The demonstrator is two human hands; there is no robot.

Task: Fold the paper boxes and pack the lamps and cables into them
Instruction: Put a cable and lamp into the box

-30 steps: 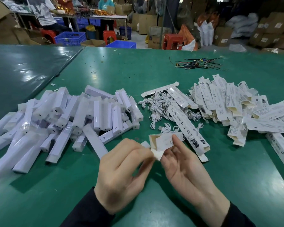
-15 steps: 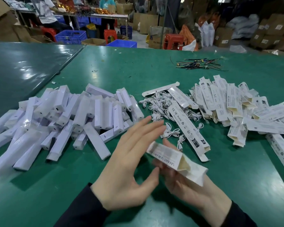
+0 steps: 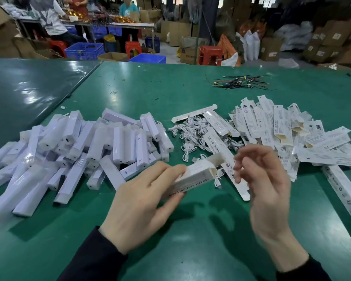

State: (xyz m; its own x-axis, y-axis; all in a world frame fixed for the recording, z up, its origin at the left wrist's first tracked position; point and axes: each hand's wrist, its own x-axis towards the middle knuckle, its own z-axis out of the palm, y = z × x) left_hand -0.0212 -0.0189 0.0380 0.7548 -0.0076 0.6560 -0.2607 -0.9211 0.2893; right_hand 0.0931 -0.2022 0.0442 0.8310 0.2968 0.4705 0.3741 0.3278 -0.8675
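Box (image 3: 193, 177) gripped lengthwise in left hand (image 3: 144, 207), right hand (image 3: 265, 183) loosely spread and empty beside open end: steady, square up, then slide lamp in.

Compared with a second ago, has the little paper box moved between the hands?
Yes. The paper box has passed from the right hand to the left hand, shifting left toward the pile of lamps, its open end facing right.

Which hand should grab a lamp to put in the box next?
Probably the right hand: it holds nothing, while the left hand grips the folded box. The lamps lie on the left, though, so it must reach across.
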